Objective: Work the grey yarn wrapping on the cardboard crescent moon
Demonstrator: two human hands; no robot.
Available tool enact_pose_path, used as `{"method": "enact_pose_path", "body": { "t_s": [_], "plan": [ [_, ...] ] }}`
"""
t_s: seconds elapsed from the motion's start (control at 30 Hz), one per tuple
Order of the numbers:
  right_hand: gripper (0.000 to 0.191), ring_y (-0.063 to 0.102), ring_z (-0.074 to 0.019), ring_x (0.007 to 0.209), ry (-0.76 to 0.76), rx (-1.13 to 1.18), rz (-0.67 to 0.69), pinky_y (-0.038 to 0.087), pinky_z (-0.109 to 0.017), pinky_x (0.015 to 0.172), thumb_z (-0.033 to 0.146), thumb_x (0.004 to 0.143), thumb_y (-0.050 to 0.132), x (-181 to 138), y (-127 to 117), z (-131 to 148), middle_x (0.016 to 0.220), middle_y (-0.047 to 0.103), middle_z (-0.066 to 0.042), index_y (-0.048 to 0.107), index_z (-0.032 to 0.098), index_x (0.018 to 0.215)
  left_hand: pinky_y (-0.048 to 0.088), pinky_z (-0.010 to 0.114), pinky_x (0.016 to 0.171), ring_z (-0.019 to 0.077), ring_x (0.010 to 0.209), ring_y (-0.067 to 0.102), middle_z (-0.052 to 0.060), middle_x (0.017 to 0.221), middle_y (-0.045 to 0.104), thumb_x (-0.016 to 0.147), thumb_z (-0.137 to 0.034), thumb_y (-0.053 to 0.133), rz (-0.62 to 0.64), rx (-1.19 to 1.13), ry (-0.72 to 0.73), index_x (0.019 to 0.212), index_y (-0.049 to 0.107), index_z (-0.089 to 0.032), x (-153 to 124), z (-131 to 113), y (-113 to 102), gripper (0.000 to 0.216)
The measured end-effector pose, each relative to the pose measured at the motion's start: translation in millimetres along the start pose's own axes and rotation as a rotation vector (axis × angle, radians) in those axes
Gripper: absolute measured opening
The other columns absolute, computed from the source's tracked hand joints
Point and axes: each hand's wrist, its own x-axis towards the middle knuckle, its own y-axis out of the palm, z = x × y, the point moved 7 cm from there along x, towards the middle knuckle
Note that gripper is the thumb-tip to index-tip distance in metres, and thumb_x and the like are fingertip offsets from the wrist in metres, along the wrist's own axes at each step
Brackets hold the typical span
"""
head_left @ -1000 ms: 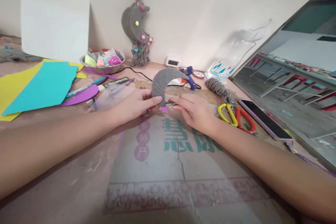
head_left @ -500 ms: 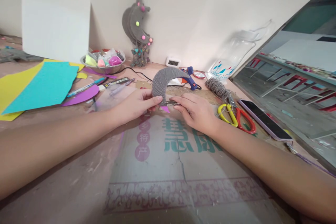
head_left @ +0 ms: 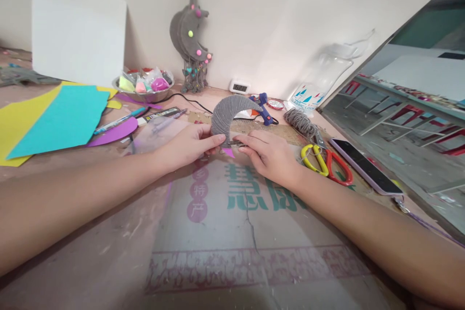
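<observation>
A crescent moon wrapped in grey yarn is held up over the work surface, its hollow side facing right. My left hand grips its lower left part, thumb in front and fingers behind. At the crescent's lower tip, my right hand is closed in a pinch with thumb and index finger. Whether a loose strand of yarn is also between those fingers cannot be made out. Just below the crescent shows a small purple piece. Under both hands lies a printed cardboard sheet.
Behind the crescent lies a blue glue gun. To the right are a grey yarn bundle, scissors with yellow and red handles and a phone. Coloured sheets and a metal bowl stand left. A finished-looking moon hanging is on the wall.
The crescent has dipped very slightly in the picture. Both hands keep the same hold on it, and the view has shifted a little.
</observation>
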Motion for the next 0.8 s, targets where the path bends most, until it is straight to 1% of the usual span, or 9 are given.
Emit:
{"method": "enact_pose_path", "body": {
  "t_s": [0.17, 0.4, 0.63, 0.8],
  "plan": [
    [0.031, 0.057, -0.0173, 0.076, -0.006, 0.005, 0.000, 0.044, -0.029, 0.068, 0.027, 0.096, 0.041, 0.5, -0.4, 0.6, 0.086, 0.064, -0.009, 0.061, 0.011, 0.114, 0.030, 0.020, 0.044, 0.0060, 0.047, 0.037, -0.003, 0.063, 0.047, 0.085, -0.043, 0.056, 0.009, 0.006, 0.008, 0.074, 0.051, -0.016, 0.0, -0.4, 0.5, 0.029],
    [0.030, 0.058, -0.0178, 0.077, -0.021, 0.013, 0.000, 0.044, -0.029, 0.067, 0.025, 0.096, 0.039, -0.5, -0.9, 0.7, 0.085, 0.065, -0.009, 0.060, 0.013, 0.113, 0.029, 0.021, 0.044, 0.0065, 0.048, 0.037, -0.004, 0.062, 0.046, 0.084, -0.044, 0.057, 0.005, 0.015, 0.007, 0.072, 0.049, -0.017, -0.8, -1.3, 0.2, 0.031],
    [0.027, 0.059, -0.0191, 0.083, 0.034, 0.084, -0.088, 0.046, -0.030, 0.071, 0.025, 0.094, 0.044, -2.2, -6.9, -4.2, 0.089, 0.065, -0.009, 0.059, 0.014, 0.114, 0.028, 0.021, 0.045, 0.0070, 0.049, 0.037, -0.003, 0.061, 0.045, 0.084, -0.042, 0.057, -0.011, -0.027, 0.007, 0.072, 0.050, -0.016, -1.9, -5.5, 2.0, 0.029],
    [0.026, 0.060, -0.0193, 0.084, 0.022, 0.094, -0.096, 0.046, -0.031, 0.073, 0.024, 0.093, 0.046, -3.8, -7.0, -5.7, 0.089, 0.065, -0.009, 0.060, 0.013, 0.112, 0.028, 0.021, 0.046, 0.0076, 0.051, 0.038, -0.003, 0.062, 0.045, 0.086, -0.042, 0.056, 0.006, -0.076, 0.018, 0.074, 0.051, -0.017, -1.5, -3.4, 1.5, 0.028]
  ]
}}
